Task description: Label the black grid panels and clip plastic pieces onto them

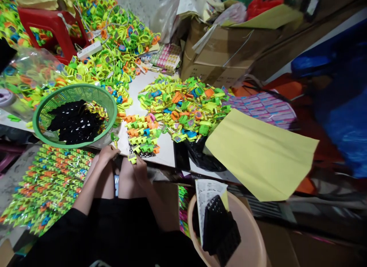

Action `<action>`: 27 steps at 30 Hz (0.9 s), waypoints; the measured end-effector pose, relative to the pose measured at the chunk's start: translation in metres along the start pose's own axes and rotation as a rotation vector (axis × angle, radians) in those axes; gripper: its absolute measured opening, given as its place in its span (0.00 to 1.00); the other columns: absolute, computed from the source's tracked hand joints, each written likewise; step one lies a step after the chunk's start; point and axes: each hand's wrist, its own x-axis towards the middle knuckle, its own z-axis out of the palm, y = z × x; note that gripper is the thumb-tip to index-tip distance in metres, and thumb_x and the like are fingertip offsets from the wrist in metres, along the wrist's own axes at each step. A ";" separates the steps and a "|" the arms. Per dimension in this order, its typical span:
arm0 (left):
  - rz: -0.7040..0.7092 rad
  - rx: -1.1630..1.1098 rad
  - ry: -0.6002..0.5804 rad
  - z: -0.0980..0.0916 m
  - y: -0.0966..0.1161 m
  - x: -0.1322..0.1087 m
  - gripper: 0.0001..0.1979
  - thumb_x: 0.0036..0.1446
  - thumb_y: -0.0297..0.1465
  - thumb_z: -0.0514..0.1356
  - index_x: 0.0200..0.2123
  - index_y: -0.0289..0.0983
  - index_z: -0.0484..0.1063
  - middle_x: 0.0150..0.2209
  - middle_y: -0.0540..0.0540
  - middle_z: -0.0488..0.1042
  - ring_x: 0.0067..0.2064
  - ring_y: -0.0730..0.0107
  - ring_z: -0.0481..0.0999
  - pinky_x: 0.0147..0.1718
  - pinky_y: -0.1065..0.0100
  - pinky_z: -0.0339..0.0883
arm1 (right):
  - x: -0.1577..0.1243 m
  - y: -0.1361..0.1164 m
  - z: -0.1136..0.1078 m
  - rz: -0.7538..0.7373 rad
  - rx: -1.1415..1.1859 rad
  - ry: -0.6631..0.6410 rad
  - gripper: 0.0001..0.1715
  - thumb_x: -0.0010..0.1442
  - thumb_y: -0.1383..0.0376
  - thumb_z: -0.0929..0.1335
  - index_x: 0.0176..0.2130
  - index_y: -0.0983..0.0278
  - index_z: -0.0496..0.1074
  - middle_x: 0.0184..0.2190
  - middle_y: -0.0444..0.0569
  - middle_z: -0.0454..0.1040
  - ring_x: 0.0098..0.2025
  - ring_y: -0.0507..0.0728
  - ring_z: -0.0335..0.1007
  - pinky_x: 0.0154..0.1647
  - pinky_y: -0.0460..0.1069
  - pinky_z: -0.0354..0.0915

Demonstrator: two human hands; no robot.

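Note:
My left hand [108,152] is closed at the table's front edge, its fingertips at a small green-and-yellow plastic piece [115,140]. Close by, my right hand [140,168] pinches a yellow plastic toy watch [132,158]. Just beyond it lies a black card with white dots [147,154], covered by slanting rows of toy watches [142,134] in yellow, orange, green and blue. A loose heap of similar toy watches [186,106] spreads behind and to the right.
A green basket [36,123] with black cards stands left. Yellow paper [263,156] overhangs the table at right, near a dark phone-like slab [181,157]. Below are a peach tub [255,236] and, at left, rows of toy watches [48,186]. A red stool [67,41] stands behind.

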 end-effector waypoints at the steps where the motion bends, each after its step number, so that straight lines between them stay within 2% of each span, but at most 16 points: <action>1: -0.010 -0.049 -0.017 0.000 -0.002 -0.003 0.12 0.48 0.40 0.59 0.22 0.37 0.70 0.19 0.47 0.72 0.26 0.63 0.74 0.25 0.69 0.62 | 0.000 -0.001 -0.001 -0.001 -0.001 -0.002 0.15 0.60 0.72 0.64 0.44 0.69 0.76 0.40 0.58 0.79 0.43 0.58 0.76 0.46 0.49 0.70; 3: -0.031 -0.246 -0.092 0.002 -0.005 -0.011 0.13 0.48 0.41 0.60 0.24 0.36 0.69 0.20 0.48 0.73 0.25 0.65 0.74 0.24 0.70 0.63 | 0.001 -0.002 -0.003 -0.004 -0.001 -0.012 0.15 0.59 0.73 0.63 0.42 0.69 0.76 0.39 0.58 0.79 0.42 0.59 0.76 0.45 0.49 0.70; 7: 0.048 -0.909 -0.283 0.009 -0.011 -0.026 0.14 0.52 0.41 0.60 0.33 0.35 0.69 0.36 0.41 0.78 0.32 0.68 0.78 0.29 0.70 0.71 | 0.003 -0.005 -0.006 -0.007 0.023 -0.040 0.15 0.59 0.74 0.62 0.40 0.69 0.76 0.37 0.57 0.79 0.40 0.58 0.75 0.45 0.49 0.69; 10: 0.045 -1.109 -0.253 0.017 -0.014 -0.030 0.12 0.50 0.36 0.65 0.35 0.37 0.69 0.42 0.41 0.78 0.36 0.69 0.79 0.38 0.68 0.75 | 0.003 -0.005 -0.008 0.025 0.069 -0.040 0.12 0.59 0.72 0.63 0.39 0.69 0.75 0.36 0.57 0.78 0.40 0.59 0.75 0.45 0.49 0.68; 14: 0.160 -1.198 -0.130 0.029 -0.011 -0.033 0.16 0.50 0.34 0.67 0.42 0.39 0.68 0.48 0.43 0.75 0.49 0.65 0.77 0.53 0.63 0.72 | 0.000 -0.005 -0.012 0.097 0.218 -0.013 0.14 0.58 0.70 0.62 0.43 0.67 0.74 0.39 0.55 0.77 0.40 0.57 0.74 0.42 0.48 0.70; 16: 0.228 -1.228 -0.123 0.034 -0.006 -0.034 0.20 0.51 0.34 0.66 0.47 0.40 0.67 0.49 0.44 0.75 0.51 0.64 0.76 0.56 0.60 0.69 | -0.001 -0.004 -0.016 0.153 0.305 0.013 0.18 0.60 0.70 0.60 0.48 0.66 0.71 0.42 0.54 0.77 0.38 0.55 0.75 0.37 0.47 0.71; 18: 0.270 -1.203 -0.162 0.039 0.000 -0.034 0.22 0.49 0.35 0.67 0.48 0.39 0.69 0.47 0.43 0.76 0.51 0.62 0.76 0.56 0.59 0.68 | 0.001 -0.003 -0.020 0.219 0.347 0.034 0.21 0.63 0.68 0.58 0.51 0.66 0.69 0.41 0.53 0.77 0.34 0.54 0.75 0.34 0.46 0.70; 21: 0.322 -1.082 -0.188 0.043 0.006 -0.030 0.19 0.48 0.39 0.68 0.42 0.35 0.74 0.44 0.41 0.78 0.50 0.59 0.76 0.54 0.59 0.68 | 0.010 -0.002 -0.025 0.259 0.272 0.018 0.20 0.64 0.67 0.57 0.49 0.66 0.71 0.34 0.51 0.77 0.30 0.54 0.72 0.33 0.46 0.68; 24: 0.347 -0.956 -0.134 0.047 0.007 -0.025 0.21 0.47 0.44 0.67 0.39 0.35 0.76 0.43 0.40 0.78 0.47 0.58 0.76 0.51 0.58 0.69 | 0.021 0.001 -0.024 0.250 0.095 0.000 0.16 0.61 0.67 0.60 0.43 0.65 0.74 0.31 0.50 0.77 0.31 0.56 0.71 0.35 0.46 0.65; 27: 0.362 -0.875 -0.075 0.053 0.005 -0.018 0.23 0.46 0.48 0.66 0.38 0.35 0.76 0.40 0.41 0.79 0.44 0.59 0.76 0.48 0.58 0.69 | 0.025 0.003 -0.019 0.262 -0.037 0.005 0.16 0.60 0.70 0.60 0.41 0.66 0.75 0.30 0.52 0.77 0.32 0.57 0.71 0.35 0.46 0.64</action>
